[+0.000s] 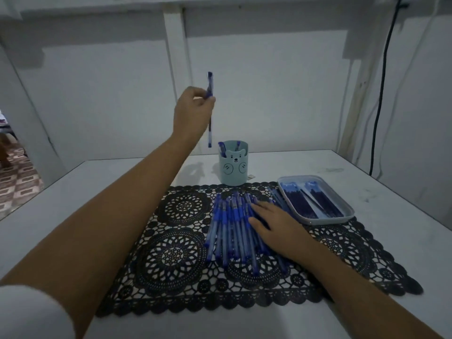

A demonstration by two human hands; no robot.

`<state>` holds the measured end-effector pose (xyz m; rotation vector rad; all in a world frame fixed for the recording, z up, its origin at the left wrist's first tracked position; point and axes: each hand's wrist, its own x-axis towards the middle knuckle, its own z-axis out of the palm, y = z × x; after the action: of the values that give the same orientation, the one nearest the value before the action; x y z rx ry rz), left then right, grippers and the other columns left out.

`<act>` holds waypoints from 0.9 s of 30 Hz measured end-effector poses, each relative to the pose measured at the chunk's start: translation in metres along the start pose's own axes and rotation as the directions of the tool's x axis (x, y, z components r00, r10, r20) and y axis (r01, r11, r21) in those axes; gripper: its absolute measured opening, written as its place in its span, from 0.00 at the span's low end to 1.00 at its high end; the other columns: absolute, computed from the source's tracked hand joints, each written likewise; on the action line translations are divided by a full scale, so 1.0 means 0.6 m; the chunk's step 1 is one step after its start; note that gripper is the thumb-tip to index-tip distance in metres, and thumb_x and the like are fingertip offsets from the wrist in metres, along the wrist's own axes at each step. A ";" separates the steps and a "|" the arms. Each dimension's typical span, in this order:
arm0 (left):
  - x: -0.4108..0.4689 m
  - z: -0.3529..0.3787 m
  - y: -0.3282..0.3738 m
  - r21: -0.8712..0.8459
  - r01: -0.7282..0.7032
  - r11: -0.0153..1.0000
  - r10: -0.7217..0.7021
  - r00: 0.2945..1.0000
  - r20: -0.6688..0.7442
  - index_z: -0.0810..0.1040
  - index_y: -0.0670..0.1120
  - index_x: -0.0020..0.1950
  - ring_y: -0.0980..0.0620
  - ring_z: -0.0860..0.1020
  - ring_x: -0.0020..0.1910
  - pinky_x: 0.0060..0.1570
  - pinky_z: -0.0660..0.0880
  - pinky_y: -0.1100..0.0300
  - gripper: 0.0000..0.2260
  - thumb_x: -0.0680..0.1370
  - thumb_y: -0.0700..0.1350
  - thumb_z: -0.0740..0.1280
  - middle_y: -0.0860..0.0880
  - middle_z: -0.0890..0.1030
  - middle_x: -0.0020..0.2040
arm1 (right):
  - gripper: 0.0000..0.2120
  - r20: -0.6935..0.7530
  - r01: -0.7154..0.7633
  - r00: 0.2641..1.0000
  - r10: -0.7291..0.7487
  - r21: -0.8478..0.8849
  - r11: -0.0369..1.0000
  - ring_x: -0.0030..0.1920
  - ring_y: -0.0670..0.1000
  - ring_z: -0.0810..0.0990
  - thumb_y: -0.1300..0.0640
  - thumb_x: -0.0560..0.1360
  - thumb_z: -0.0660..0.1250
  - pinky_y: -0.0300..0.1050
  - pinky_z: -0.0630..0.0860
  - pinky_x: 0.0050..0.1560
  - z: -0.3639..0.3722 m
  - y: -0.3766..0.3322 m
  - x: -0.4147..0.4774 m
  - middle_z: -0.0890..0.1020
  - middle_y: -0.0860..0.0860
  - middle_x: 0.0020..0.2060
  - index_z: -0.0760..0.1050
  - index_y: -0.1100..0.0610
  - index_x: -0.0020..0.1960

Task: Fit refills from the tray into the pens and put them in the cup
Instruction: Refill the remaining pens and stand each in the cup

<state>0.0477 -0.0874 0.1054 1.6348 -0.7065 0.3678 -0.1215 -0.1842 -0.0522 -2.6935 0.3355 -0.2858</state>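
White walls enclose a white table [318, 167]; a black cable [381, 94] hangs down the right wall. A black lace mat [171, 253] covers the table centre. On the mat lies a large pile of pens [227, 231]. The right hand [278, 228] rests on the pile's right side, fingers straight and spread, gripping nothing. The tray [325, 220] sits at the mat's right edge and holds refills [300, 201]. The cup [233, 170] stands just beyond the mat with two pens in it [222, 148]. The left hand [190, 113] pinches a held pen [209, 133] upright between thumb and fingertips, above and just left of the cup rim.

Assessment: early stage; two pens are delivered, one is due for insertion, and the pile is left to process. Nothing blocks the drop into the cup
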 end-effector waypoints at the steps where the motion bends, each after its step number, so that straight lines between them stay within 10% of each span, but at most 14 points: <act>1: 0.019 0.014 0.001 -0.018 -0.014 1.000 0.014 1.000 -0.021 0.74 0.45 0.49 0.56 0.76 0.42 0.41 0.71 0.70 0.04 0.75 0.43 0.66 0.51 0.78 0.43 | 0.25 -0.004 0.005 1.000 -0.005 -0.001 1.000 0.73 0.47 0.55 0.45 0.80 0.52 0.41 0.52 0.71 0.001 0.000 0.000 0.58 0.49 0.74 0.57 0.52 0.74; 6: 0.051 0.076 -0.035 0.010 0.051 0.999 -0.050 0.998 -0.036 0.76 0.50 0.47 0.50 0.78 0.47 0.55 0.73 0.50 0.03 0.75 0.44 0.65 0.52 0.79 0.44 | 0.25 -0.012 0.014 1.000 -0.014 -0.026 1.000 0.73 0.46 0.55 0.45 0.80 0.51 0.40 0.52 0.71 0.002 0.002 0.002 0.58 0.48 0.74 0.56 0.52 0.74; 12: 0.016 0.102 -0.094 0.361 0.200 0.911 -0.246 0.966 0.085 0.79 0.53 0.52 0.51 0.74 0.51 0.57 0.66 0.52 0.08 0.74 0.49 0.65 0.54 0.80 0.50 | 0.25 -0.026 0.035 0.999 -0.036 -0.033 0.999 0.72 0.46 0.55 0.45 0.80 0.51 0.38 0.53 0.70 0.001 0.004 0.001 0.59 0.47 0.73 0.56 0.52 0.74; 18: -0.005 0.059 -0.105 0.301 0.159 0.940 -0.218 0.960 0.175 0.78 0.50 0.58 0.45 0.69 0.64 0.63 0.67 0.49 0.14 0.73 0.48 0.66 0.48 0.75 0.63 | 0.24 -0.029 0.040 0.999 -0.041 -0.037 0.998 0.72 0.46 0.57 0.46 0.80 0.51 0.38 0.54 0.69 -0.002 0.001 -0.002 0.60 0.48 0.73 0.57 0.52 0.74; 27: -0.167 -0.030 -0.120 0.535 -0.021 0.844 -0.239 0.879 0.413 0.76 0.46 0.54 0.57 0.74 0.42 0.40 0.68 0.67 0.09 0.78 0.48 0.61 0.52 0.78 0.48 | 0.24 -0.042 0.041 0.998 -0.043 -0.038 0.998 0.71 0.47 0.60 0.46 0.80 0.52 0.41 0.58 0.69 0.000 0.001 -0.001 0.62 0.48 0.72 0.59 0.53 0.74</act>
<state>0.0194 -0.0420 -0.0073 2.3287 -0.9144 0.0698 -0.1224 -0.1843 -0.0527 -2.7365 0.3001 -0.3537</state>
